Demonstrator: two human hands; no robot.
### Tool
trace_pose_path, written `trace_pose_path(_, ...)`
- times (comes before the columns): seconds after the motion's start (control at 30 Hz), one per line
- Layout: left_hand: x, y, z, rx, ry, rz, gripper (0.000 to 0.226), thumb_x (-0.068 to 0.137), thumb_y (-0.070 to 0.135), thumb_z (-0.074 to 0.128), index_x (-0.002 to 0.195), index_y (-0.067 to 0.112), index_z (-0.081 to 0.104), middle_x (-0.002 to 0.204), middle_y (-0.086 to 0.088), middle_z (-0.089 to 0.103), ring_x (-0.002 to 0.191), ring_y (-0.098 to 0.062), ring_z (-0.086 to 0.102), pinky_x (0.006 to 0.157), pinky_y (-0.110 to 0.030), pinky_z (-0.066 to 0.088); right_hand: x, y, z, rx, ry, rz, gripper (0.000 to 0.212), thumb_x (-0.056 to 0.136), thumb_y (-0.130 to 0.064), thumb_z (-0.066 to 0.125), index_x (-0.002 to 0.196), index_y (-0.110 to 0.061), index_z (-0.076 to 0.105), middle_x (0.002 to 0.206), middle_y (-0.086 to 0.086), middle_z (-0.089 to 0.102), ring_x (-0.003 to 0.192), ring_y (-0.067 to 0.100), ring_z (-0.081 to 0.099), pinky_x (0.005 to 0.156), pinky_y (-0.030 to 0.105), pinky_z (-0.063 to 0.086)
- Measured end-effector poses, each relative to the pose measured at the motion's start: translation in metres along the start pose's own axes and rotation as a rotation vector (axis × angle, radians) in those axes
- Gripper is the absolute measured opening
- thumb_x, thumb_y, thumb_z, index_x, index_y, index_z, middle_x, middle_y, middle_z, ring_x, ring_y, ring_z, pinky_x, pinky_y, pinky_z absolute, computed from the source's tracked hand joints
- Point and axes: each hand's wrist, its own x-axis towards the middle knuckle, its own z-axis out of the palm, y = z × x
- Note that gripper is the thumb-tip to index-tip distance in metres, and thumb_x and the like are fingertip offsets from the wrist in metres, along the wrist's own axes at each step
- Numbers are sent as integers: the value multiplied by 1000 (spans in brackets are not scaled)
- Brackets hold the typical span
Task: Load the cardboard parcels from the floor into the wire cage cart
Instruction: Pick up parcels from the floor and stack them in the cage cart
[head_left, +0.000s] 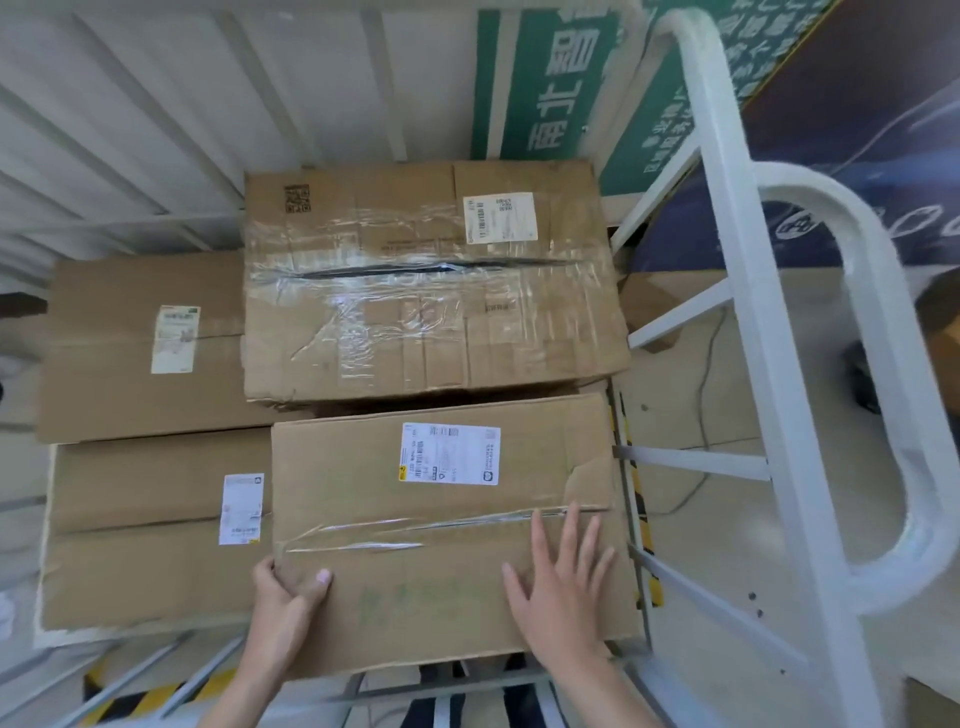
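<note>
Several cardboard parcels lie inside the wire cage cart (737, 260). The nearest parcel (415, 525), taped and bearing a white label, lies at the front right. My left hand (288, 592) grips its near-left edge, thumb on top. My right hand (563, 587) rests flat on its top near the right end, fingers spread. Behind it a larger taped parcel (426, 280) sits highest. Two lower parcels lie to the left: one at the back left (140, 348), one at the front left (150, 525).
The cart's white tubular frame and handle loop (883, 395) rise on the right. Yellow-black striped edging (135, 696) marks the cart's near rim. A white corrugated wall (156, 114) and a green sign (550, 83) stand behind. More cardboard (649, 306) lies on the floor at right.
</note>
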Motion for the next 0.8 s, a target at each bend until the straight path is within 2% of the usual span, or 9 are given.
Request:
trace_pose_path(0.03, -1, 8, 7, 2, -21, 18, 70, 90, 18, 73, 142, 12, 27, 132, -6, 52, 114, -25, 54, 93, -40, 41, 6, 3, 0, -28, -24, 28, 77, 93, -69, 15, 152, -34, -19, 160, 15, -31, 143, 41, -34, 114, 62, -20)
trace_pose_path(0.1, -3, 25, 24, 21, -79, 47, 70, 92, 21, 69, 144, 12, 24, 130, -2, 49, 114, -23, 51, 94, -39, 40, 27, 15, -11, -12, -12, 88, 75, 94, -68, 11, 154, -33, -18, 158, 14, -33, 142, 42, -35, 115, 63, -15)
trace_pose_path(0.17, -5, 40, 40, 36, -89, 66, 69, 94, 20, 67, 144, 10, 22, 130, -1, 45, 114, -23, 48, 95, -39, 38, 43, 27, -22, 32, -25, 81, 73, 97, -63, 16, 157, -33, -12, 158, 12, -34, 141, 41, -37, 116, 62, -15)
trace_pose_path(0.3, -15, 43, 42, 50, -48, 76, 66, 93, 21, 69, 144, 10, 28, 133, -4, 51, 115, -25, 52, 99, -42, 41, 48, 37, -25, 59, -112, 20, 80, 94, -64, 27, 155, -35, -17, 155, 9, -41, 137, 40, -43, 114, 60, -21)
trace_pose_path(0.43, -35, 60, 35, 279, -19, 136, 70, 90, 23, 69, 146, 2, 32, 147, -18, 48, 133, -38, 46, 110, -51, 37, 38, 39, -41, 124, -129, -11, 79, 95, -60, 33, 156, -35, -12, 158, 6, -35, 142, 35, -36, 116, 54, -20)
trace_pose_path(0.53, -88, 81, 34, 404, -22, 274, 75, 93, 22, 65, 153, 2, 26, 155, -20, 37, 143, -37, 34, 117, -46, 28, 6, 38, -71, 225, -112, -47, 73, 100, -49, 35, 159, -32, -5, 162, 2, -27, 149, 28, -25, 119, 48, -13)
trace_pose_path(0.6, -141, 98, 34, 449, -64, 367, 70, 96, 26, 60, 155, 6, 25, 158, -16, 34, 146, -32, 31, 119, -42, 25, -29, 35, -97, 301, -95, -108, 70, 102, -44, 35, 159, -33, -5, 163, 0, -26, 149, 24, -24, 118, 45, -10)
trace_pose_path(0.7, -222, 121, 35, 467, -132, 478, 65, 99, 29, 56, 155, 13, 28, 156, -10, 39, 144, -26, 34, 116, -37, 25, -90, 34, -140, 367, -30, -177, 68, 102, -46, 35, 158, -36, -2, 163, -5, -23, 146, 17, -28, 117, 40, -7)
trace_pose_path(0.8, -297, 139, 38, 522, -138, 676, 61, 100, 32, 55, 154, 17, 33, 155, -3, 42, 143, -21, 37, 112, -27, 20, -150, 43, -182, 386, 81, -190, 68, 101, -50, 33, 158, -37, -1, 161, -9, -26, 149, 17, -25, 119, 39, -6)
